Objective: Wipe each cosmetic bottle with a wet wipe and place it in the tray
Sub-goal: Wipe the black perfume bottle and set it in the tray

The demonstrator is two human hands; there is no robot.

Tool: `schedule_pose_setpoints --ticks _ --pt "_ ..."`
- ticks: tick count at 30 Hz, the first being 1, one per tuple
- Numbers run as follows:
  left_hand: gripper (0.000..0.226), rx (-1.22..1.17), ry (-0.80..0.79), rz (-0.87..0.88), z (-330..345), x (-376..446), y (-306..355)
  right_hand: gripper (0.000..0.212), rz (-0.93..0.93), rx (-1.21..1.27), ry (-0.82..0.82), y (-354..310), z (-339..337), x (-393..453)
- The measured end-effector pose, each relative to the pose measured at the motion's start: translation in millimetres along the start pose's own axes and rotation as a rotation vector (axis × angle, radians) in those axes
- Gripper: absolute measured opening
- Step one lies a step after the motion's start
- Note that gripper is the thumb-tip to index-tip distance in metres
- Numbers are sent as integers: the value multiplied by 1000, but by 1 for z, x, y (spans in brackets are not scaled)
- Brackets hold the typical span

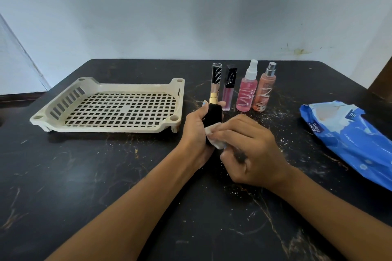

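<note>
At frame centre a black bottle point(212, 122) with a gold neck is held upright in the closed grip of the left hand point(196, 133), while a folded wet wipe point(214, 136) is pinched by the right hand point(250, 150) and pressed to the bottle's lower side; the wiping step is judged in hand. The tray point(110, 128) at centre left holds nothing, and four more bottles point(244, 89) stand in a row just behind the hands, streaked white, with the blue wipe pack point(350, 144) at right on the table point(84, 176). Next, the remaining faces probably need wiping, then the bottle is to be carried left and set down in the tray.
</note>
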State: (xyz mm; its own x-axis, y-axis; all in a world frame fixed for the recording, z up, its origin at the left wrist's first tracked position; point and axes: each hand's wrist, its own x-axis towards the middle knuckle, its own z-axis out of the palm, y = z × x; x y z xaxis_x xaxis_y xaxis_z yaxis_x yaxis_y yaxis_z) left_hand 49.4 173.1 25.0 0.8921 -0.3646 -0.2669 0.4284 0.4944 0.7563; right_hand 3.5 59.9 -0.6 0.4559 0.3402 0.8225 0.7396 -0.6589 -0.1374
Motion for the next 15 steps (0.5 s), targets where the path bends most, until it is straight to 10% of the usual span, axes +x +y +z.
schedule_pose_setpoints --ticks 15 --pt "45 27 4 54 -1 4 0 11 -29 -56 -2 7 4 -2"
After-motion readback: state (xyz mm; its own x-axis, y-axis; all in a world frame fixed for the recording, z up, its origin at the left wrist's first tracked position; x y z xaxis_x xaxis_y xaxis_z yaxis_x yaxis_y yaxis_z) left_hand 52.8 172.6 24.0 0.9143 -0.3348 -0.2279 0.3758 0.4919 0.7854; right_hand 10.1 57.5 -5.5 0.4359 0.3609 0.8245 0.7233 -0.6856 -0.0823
